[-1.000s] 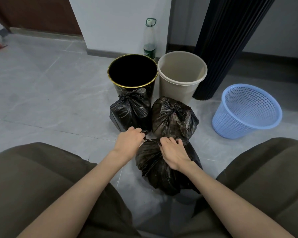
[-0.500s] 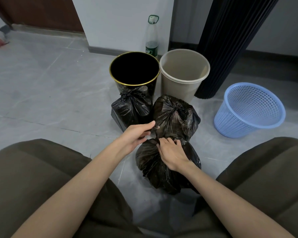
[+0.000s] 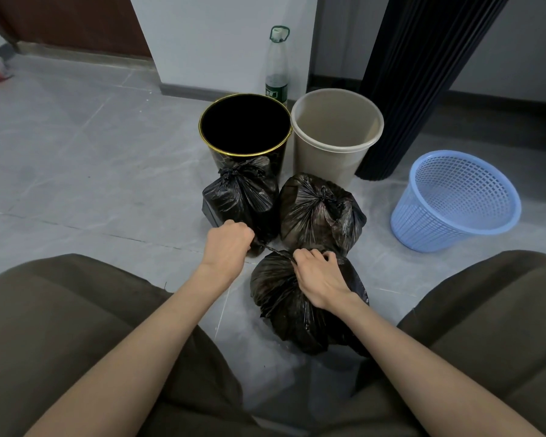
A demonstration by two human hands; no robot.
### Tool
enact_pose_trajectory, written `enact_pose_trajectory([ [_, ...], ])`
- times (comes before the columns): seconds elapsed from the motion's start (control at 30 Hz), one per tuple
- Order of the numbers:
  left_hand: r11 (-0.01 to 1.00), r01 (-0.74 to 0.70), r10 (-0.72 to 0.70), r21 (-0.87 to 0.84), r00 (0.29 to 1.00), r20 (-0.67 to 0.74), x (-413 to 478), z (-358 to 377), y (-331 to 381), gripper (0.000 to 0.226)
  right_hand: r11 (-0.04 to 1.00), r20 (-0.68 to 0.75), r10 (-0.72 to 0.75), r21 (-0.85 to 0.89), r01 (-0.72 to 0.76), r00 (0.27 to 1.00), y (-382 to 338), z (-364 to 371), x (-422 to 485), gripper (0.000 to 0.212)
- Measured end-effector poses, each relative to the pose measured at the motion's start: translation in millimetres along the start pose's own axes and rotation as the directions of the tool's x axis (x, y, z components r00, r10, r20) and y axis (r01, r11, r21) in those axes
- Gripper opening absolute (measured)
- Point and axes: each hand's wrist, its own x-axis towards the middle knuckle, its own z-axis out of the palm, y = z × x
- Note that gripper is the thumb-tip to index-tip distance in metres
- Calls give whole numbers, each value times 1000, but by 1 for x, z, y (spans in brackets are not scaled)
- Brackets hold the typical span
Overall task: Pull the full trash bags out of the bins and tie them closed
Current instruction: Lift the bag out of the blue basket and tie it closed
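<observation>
A grey tiled floor [image 3: 76, 171] carries everything; the person's two legs in olive trousers [image 3: 60, 326] fill its near edge on both sides; a black pleated column [image 3: 416, 83] rises at the far edge, right of the middle. Three bins stand there with nothing visible inside them: a beige bin [image 3: 325, 162] just left of the column, a black bin [image 3: 243, 152] with a gold rim touching or nearly touching the beige one's left side, and a blue mesh basket [image 3: 423, 222] tilted, apart towards the right edge. Three full black trash bags lie on the floor in front of the bins; the left tied bag [image 3: 240, 197] leans on the black bin, knotted at the top; the right tied bag [image 3: 312, 209] sits beside it, also knotted; the nearest bag [image 3: 284, 304] lies between the person's knees. The right hand [image 3: 319, 275] rests on top of that bag, fingers curled and gripping its gathered neck; the left hand [image 3: 229, 242] is clenched round a twisted strand [image 3: 276, 251] of the bag's plastic, stretched taut between the two hands. A clear plastic bottle [image 3: 277, 67] stands upright against the wall behind the black bin.
</observation>
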Motion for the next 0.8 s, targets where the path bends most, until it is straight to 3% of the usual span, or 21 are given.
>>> enact_pose_trajectory([
  [0.13,999,-33,31,23,996,79,2,-9,-2,28,1000,1,29,6,-29,1000,3,-1,0,24],
  [0.17,998,-27,34,-50,990,139,4,-13,-3,29,999,8,48,8,-48,999,4,-1,0,24],
  [0.23,928,59,61,-368,950,306,8,-24,-5,22,997,26,80,21,-80,996,5,-1,1,25],
  [0.3,689,267,140,-674,863,485,10,-35,1,36,998,27,62,24,-63,998,2,1,3,27],
  [0.4,278,523,126,-806,812,570,9,-40,15,13,1000,-4,16,22,-16,1000,-6,3,4,30],
  [0.43,140,563,95,-814,811,577,9,-38,18,6,999,-11,17,36,-17,1000,-7,3,4,31],
  [0.5,-127,566,63,-814,824,563,11,-31,19,22,996,9,27,84,-28,1000,-6,1,4,34],
  [0.57,-320,538,84,-780,836,542,12,-26,23,31,990,42,8,142,-14,999,-4,2,6,35],
  [0.7,-462,503,95,-730,847,523,10,-25,34,17,962,45,-82,266,67,996,-5,3,5,24],
  [0.8,-485,432,28,-760,877,480,10,-20,33,27,953,14,-112,286,103,994,2,1,4,23],
])
